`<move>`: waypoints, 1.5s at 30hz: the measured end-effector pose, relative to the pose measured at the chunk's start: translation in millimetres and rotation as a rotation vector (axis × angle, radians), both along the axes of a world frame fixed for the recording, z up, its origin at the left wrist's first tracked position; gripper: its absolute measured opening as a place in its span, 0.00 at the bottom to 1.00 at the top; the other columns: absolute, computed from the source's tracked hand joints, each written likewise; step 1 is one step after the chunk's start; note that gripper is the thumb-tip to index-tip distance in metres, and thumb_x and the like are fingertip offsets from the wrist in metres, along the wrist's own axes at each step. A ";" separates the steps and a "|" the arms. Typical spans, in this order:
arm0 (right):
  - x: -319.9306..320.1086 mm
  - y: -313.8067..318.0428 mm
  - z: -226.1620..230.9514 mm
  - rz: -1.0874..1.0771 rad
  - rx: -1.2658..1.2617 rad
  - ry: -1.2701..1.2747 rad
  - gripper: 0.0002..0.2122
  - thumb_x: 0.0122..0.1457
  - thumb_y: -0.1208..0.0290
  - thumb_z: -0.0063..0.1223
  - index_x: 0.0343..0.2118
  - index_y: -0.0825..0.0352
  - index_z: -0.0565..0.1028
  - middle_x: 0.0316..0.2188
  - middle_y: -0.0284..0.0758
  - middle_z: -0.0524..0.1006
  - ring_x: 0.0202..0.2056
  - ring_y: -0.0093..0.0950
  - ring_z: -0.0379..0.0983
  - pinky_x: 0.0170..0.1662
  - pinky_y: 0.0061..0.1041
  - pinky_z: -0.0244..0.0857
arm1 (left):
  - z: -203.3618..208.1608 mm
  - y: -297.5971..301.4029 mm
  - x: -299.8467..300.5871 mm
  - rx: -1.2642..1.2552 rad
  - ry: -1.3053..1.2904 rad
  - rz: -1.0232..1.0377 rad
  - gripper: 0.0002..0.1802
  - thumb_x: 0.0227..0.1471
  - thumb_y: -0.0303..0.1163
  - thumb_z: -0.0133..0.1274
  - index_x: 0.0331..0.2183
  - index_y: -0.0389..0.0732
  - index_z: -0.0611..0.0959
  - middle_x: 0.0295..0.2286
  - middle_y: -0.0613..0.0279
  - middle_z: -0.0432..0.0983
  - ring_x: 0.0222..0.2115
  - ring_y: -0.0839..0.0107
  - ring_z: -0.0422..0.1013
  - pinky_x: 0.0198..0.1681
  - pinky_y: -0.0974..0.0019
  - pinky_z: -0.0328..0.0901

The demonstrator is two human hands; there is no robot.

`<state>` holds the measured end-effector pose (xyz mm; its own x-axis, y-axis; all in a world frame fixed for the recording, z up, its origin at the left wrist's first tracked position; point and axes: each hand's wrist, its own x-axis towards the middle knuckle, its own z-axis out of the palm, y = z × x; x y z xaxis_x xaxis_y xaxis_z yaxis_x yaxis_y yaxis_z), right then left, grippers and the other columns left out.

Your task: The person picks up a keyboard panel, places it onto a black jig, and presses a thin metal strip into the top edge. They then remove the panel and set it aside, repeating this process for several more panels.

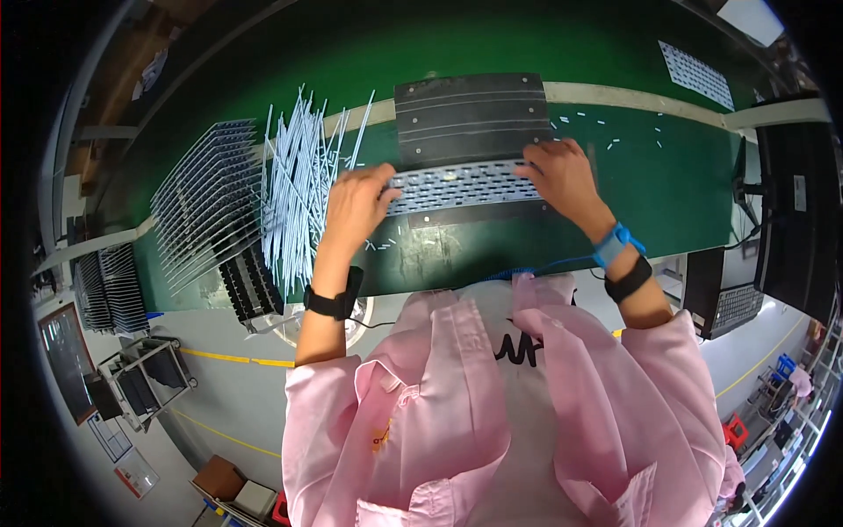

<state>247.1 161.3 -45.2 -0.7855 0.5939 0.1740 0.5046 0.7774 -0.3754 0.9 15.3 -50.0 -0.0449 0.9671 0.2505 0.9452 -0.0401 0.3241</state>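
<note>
A pale panel of circuit boards (465, 186), patterned with rows of dark slots, lies across the lower part of a black grooved fixture (470, 114) on the green table. My left hand (358, 202) grips its left end, thumb and fingers closed at the edge. At the opposite end, my right hand (566, 180) pinches the panel's upper right corner. Just left of my left hand lies a loose heap of long thin white strips (299, 193). Short white pieces are scattered near both hands.
Thin boards stand in a black rack (248, 281) at the table's left. Another slotted panel (695, 75) lies at the far right. A monitor (797, 193) stands at the right edge. A blue cord (562, 263) runs from my right wrist strap.
</note>
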 end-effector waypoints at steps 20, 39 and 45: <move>56.8 82.6 5.6 -0.293 -0.116 0.026 0.13 0.43 0.63 0.56 0.21 0.69 0.70 0.14 0.41 0.66 0.18 0.32 0.61 0.22 0.29 0.54 | -56.4 3.6 -13.0 -0.249 -0.434 0.316 0.14 0.43 0.39 0.51 0.28 0.37 0.72 0.29 0.50 0.71 0.32 0.51 0.67 0.32 0.57 0.62; -18.7 -32.9 -1.9 -0.063 0.113 0.182 0.09 0.41 0.67 0.57 0.20 0.66 0.71 0.20 0.33 0.72 0.24 0.32 0.66 0.29 0.29 0.55 | 24.7 -92.0 -16.8 0.190 -0.024 0.589 0.12 0.41 0.36 0.55 0.28 0.39 0.75 0.24 0.54 0.71 0.22 0.59 0.68 0.25 0.63 0.62; -17.9 -45.2 -2.4 -0.048 0.111 0.178 0.08 0.42 0.67 0.56 0.18 0.65 0.71 0.19 0.32 0.71 0.25 0.30 0.66 0.30 0.28 0.54 | 33.8 -30.5 -0.2 0.206 0.149 0.059 0.10 0.38 0.33 0.55 0.27 0.41 0.76 0.25 0.54 0.72 0.23 0.59 0.69 0.25 0.62 0.62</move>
<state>229.2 116.1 -47.6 -0.7080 0.5996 0.3732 0.4757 0.7954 -0.3755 0.6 -15.2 -16.2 -0.0473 0.8918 0.4500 0.9845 -0.0345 0.1719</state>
